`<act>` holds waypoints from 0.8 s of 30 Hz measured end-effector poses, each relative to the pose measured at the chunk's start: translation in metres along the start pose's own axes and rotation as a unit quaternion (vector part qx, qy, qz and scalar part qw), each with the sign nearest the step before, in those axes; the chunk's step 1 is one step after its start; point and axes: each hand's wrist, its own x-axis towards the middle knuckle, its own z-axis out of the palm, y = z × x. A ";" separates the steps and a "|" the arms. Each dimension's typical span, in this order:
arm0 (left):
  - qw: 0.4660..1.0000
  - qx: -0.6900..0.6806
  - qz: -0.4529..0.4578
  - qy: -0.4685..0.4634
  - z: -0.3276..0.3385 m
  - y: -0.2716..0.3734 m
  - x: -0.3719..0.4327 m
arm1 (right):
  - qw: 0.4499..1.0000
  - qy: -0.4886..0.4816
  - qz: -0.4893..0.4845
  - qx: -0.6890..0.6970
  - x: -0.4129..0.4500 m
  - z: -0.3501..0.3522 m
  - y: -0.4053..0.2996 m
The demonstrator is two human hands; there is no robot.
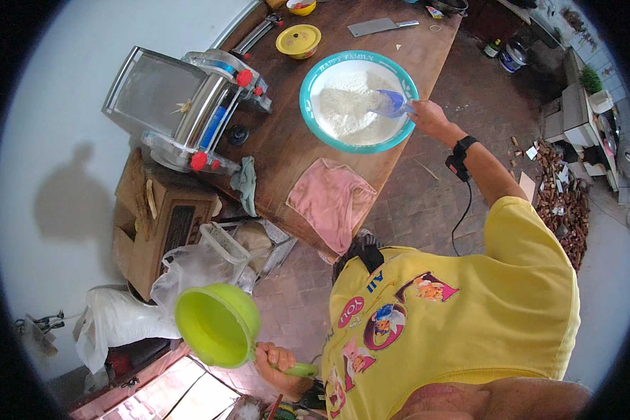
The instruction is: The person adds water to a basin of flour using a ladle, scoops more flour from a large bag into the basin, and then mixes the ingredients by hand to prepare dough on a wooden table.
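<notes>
My right hand grips the handle of a translucent blue plastic scoop. The scoop's blade rests in white flour, inside a white basin with a turquoise rim that bears printed writing. The basin stands near the edge of a wooden table. Lower left, my left hand is closed around the handle of a lime-green plastic dipper, held away from the table. The dipper's mouth faces left, and no contents show inside it.
A pasta machine stands against the wall. A pink cloth, a yellow lidded bowl and a cleaver lie around the basin. A cardboard box and a white sack sit left. Corncobs pile up at right.
</notes>
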 end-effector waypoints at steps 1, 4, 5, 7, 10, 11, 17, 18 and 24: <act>1.000 0.002 0.004 0.001 -0.001 0.000 -0.001 | 1.000 -0.001 -0.001 0.002 -0.001 0.000 -0.002; 0.999 0.003 0.023 0.035 0.004 0.000 -0.006 | 1.000 0.008 -0.001 0.012 -0.003 0.001 0.001; 0.999 0.002 0.023 0.035 0.008 0.000 -0.007 | 0.999 0.018 -0.002 0.033 -0.004 0.004 0.006; 0.998 -0.010 0.026 0.055 0.013 0.000 -0.009 | 0.998 0.029 -0.001 0.054 -0.007 0.006 0.010; 1.000 0.021 0.023 0.004 -0.001 0.002 -0.009 | 0.996 0.037 0.014 0.080 -0.009 0.007 0.007; 0.999 0.020 0.025 0.006 -0.006 0.002 -0.009 | 0.995 0.046 0.032 0.083 -0.010 0.006 0.004; 0.998 -0.036 0.036 0.030 -0.022 -0.003 -0.016 | 0.972 0.161 0.055 0.163 -0.039 -0.001 -0.026; 0.999 -0.031 0.021 0.025 -0.024 -0.001 -0.019 | 0.962 0.205 0.055 0.172 -0.049 -0.001 -0.030; 0.998 -0.028 0.019 0.053 -0.043 0.008 -0.025 | 0.955 0.212 0.085 0.188 -0.029 0.018 -0.052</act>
